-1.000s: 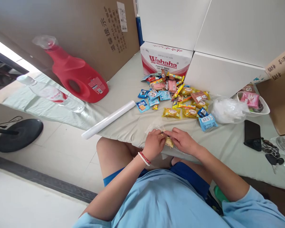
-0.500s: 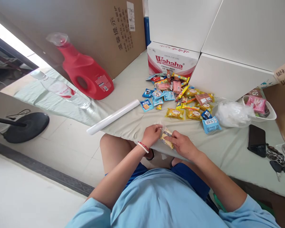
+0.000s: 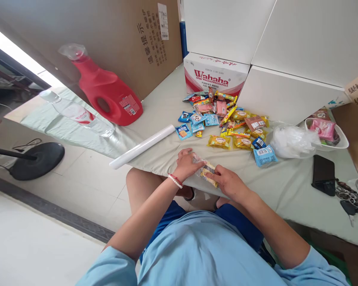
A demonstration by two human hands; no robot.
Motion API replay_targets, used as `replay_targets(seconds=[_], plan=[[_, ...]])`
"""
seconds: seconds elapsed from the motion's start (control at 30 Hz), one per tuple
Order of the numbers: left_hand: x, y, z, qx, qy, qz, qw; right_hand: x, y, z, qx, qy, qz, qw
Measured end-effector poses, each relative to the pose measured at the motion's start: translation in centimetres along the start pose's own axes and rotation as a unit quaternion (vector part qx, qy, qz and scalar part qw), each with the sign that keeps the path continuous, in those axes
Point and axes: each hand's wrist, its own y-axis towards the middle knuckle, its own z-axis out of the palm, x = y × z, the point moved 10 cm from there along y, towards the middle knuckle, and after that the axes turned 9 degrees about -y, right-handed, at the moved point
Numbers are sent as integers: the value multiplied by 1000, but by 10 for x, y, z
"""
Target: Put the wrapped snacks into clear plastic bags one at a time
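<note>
Both hands at bench (image 3: 167, 103) near edge, working one snack pkt (image 3: 209, 174) inside clear plastic bag (image 3: 199, 161). Left hand (image 3: 185, 162) closed, fingers pinching bag's upper-left part; bead bracelet (image 3: 175, 180) on wrist. Right hand (image 3: 226, 182) closed on pkt's right end, thumb on top. Pkt yellowish w/ dark label strip, tilted diagonal, touching cloth just beside bench edge, between the two hands. Behind hands, well apart: snack pile (image 3: 226, 123), mixed yellow, blue, pink, red wrappers, loose on cloth. Blue pkt (image 3: 265, 155) at pile's right end, nearest right hand. White roll (image 3: 142, 146) lying diagonal, left of pile, end hanging over bench edge. Red detergent jug (image 3: 106, 92) on its side far left, clear water bottle (image 3: 77, 113) lying beside it. Wahaha carton (image 3: 216, 73) behind pile, white boxes (image 3: 286, 95) to its right. Crumpled clear bags (image 3: 289, 141) right of pile, white bowl (image 3: 326, 137) w/ pink pkt beyond. Black phone (image 3: 323, 174) flat on cloth, keys (image 3: 347, 198) just beside it at far right.
</note>
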Motion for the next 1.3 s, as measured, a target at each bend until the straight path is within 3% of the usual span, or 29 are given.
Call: replay_targets(seconds=[0.17, 0.3, 0.37, 0.5, 0.6, 0.67, 0.73, 0.8, 0.87, 0.97, 1.07, 1.2, 1.3], plan=[[4, -13, -9, 19, -139, 15, 990, 0, -8, -7, -49, 94, -41, 994], [-14, -27, -14, -36, -201, 18, 979, 2, -11, -6, -76, 96, -33, 992], [-35, -36, -7, -32, -192, 43, 980, 6, -9, -4, -86, 87, -30, 992], [-72, -58, 21, 49, -126, 105, 985, 6, -11, -6, -103, 89, -8, 991], [-87, -78, 31, 76, -54, 175, 980, -3, -21, -16, -78, 194, -26, 978], [-88, -90, 36, 79, 24, 213, 973, -22, -32, -22, -44, 291, -18, 956], [-85, -101, 42, 75, 97, 242, 962, -59, -43, -27, -58, 340, 61, 936], [-81, -110, 47, 69, 140, 266, 951, -99, -54, -33, -116, 293, 166, 934], [-77, -116, 52, 60, 166, 281, 943, -116, -59, -32, -135, 183, 221, 948], [-71, -122, 59, 50, 193, 293, 935, -107, -55, -17, -103, 55, 238, 964], [-67, -125, 64, 44, 216, 308, 925, -82, -55, -5, -84, 21, 218, 972], [-63, -128, 69, 36, 235, 319, 917, -56, -66, -6, -87, 66, 173, 979], [-61, -131, 72, 26, 245, 319, 915, -54, -75, -16, -93, 144, 190, 967]])
